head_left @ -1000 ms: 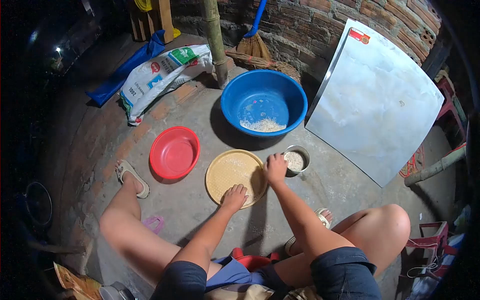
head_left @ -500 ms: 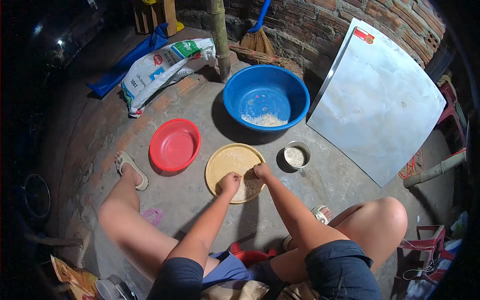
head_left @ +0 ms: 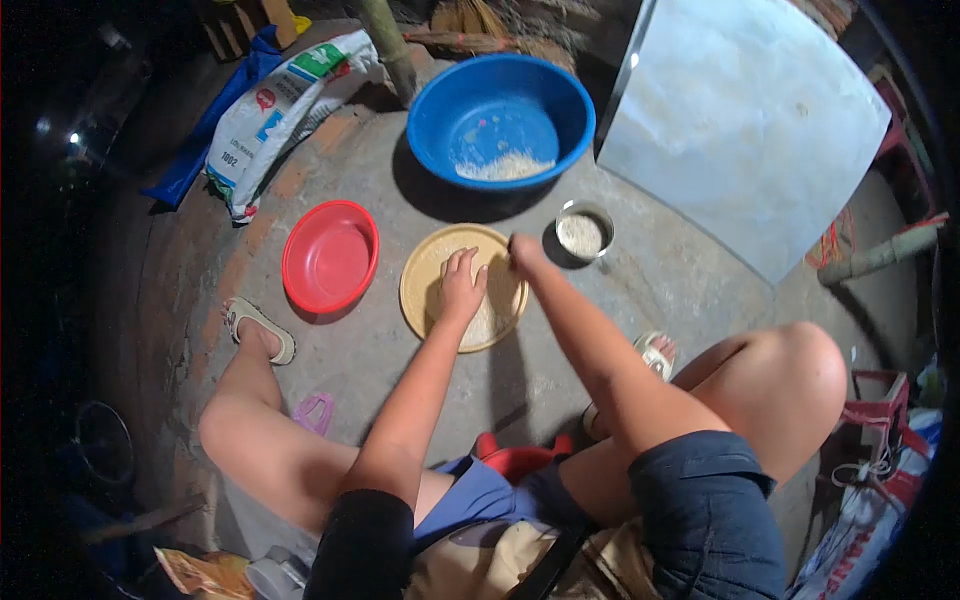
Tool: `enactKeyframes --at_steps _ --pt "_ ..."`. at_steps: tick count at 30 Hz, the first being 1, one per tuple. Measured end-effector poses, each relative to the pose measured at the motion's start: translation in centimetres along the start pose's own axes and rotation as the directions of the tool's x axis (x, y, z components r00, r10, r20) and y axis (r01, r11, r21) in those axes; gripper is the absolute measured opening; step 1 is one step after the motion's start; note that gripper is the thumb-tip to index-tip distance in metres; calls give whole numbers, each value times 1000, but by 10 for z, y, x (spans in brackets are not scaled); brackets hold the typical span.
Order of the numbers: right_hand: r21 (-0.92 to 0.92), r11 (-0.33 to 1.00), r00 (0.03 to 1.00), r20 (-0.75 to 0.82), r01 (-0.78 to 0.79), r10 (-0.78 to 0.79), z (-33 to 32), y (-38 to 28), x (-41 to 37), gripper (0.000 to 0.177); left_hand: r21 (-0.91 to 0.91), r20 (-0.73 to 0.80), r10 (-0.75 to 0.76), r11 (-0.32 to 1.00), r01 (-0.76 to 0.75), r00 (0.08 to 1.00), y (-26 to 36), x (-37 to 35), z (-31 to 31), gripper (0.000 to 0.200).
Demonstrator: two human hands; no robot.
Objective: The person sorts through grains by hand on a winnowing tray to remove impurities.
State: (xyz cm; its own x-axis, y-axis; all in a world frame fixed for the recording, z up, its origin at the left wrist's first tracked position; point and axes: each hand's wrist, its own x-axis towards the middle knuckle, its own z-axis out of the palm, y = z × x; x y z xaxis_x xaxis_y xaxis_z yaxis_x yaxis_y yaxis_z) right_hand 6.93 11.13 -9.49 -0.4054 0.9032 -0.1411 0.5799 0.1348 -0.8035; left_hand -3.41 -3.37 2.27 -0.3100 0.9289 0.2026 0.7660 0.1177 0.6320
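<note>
My left hand's (head_left: 463,291) fingers are loosely spread over the tray (head_left: 419,272). Right hand's (head_left: 522,254) at its right rim, fingertips hidden, so can't tell their pose. Tray's flat, round, so no pointing end or long axis, on the near side of the blue basin (head_left: 505,115). Grains under my arms are partly blocked.

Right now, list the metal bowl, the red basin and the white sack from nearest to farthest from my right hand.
From the right hand:
1. Metal bowl, just to its right.
2. Red basin, left, past the tray.
3. White sack, far left, beyond the basin.
</note>
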Motion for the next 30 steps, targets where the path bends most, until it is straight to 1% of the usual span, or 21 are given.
enactKeyframes --at_steps 1,2,3,4,5,7,10,12,13,15,16,19,21,22,23,25,26,27,28,29,30 --pt "179 958 950 -178 -223 255 -23 -19 2 39 10 32 -4 1000 4 999 -6 -11 1 43" --pt "241 943 902 -311 -230 299 -47 -36 -3 42 132 117 19 991 -34 993 -11 -21 2 48" --pt "137 976 861 -462 -168 213 -84 -73 -25 44 244 198 36 966 -85 980 -15 -29 3 53" --pt "73 987 828 -538 -140 157 -99 -72 -22 44 273 350 -1 957 -101 937 -18 -36 3 60" --pt "13 981 812 -560 -192 166 -112 -71 -22 42 275 369 1 955 -110 929 -19 -44 5 60" --pt "-52 986 760 -644 -157 87 -127 -56 -22 36 354 463 110 887 -297 880 -21 -60 12 61" --pt "-95 973 780 -617 -212 110 -127 -26 -27 30 283 432 162 910 -304 887 -27 -69 21 56" --pt "-263 937 857 -512 -229 66 -117 -15 -37 29 249 404 193 918 -310 894 -29 -69 22 53" --pt "-262 935 858 -508 -240 77 -112 -13 -45 29 218 384 204 928 -303 901 -28 -67 21 47" --pt "-526 839 810 -547 -136 -211 -96 -18 -61 33 181 370 198 943 -280 908 -28 -63 22 42" --pt "-502 861 822 -522 -80 -229 -94 -29 -68 35 171 322 205 948 -270 924 -30 -61 24 34" --pt "-460 869 897 -284 184 -340 -90 -45 -78 26 140 251 229 953 -269 941 -46 -59 33 20" --pt "-320 913 938 -152 253 -313 -73 -51 -78 19 125 219 254 950 -285 942 -52 -54 40 12" --pt "-382 881 931 -117 279 -346 -67 -55 -77 16 112 203 218 963 -244 955 -50 -49 38 8" --pt "-321 916 940 -157 240 -301 -59 -60 -79 15 101 183 184 974 -205 966 -48 -43 37 5" --pt "-110 993 976 -208 48 -70 -42 -66 -75 25 130 144 162 975 -181 976 -44 -31 38 5" --pt "-110 993 976 -208 45 -67 -33 -67 -71 25 89 54 33 995 -38 998 -40 -24 38 5" --pt "33 989 972 -181 -147 151 -25 -66 -65 31 36 -31 -101 994 102 994 -34 -15 38 5" --pt "168 927 926 -125 -335 357 -14 -62 -57 38 -29 -39 -161 987 160 986 -26 -5 38 6" --pt "168 926 925 -125 -337 359 -5 -57 -47 38 -28 -36 -162 987 161 986 -18 4 40 6" --pt "387 832 895 -39 -397 445 8 -47 -34 41 -155 8 -156 976 155 988 -6 13 41 8"
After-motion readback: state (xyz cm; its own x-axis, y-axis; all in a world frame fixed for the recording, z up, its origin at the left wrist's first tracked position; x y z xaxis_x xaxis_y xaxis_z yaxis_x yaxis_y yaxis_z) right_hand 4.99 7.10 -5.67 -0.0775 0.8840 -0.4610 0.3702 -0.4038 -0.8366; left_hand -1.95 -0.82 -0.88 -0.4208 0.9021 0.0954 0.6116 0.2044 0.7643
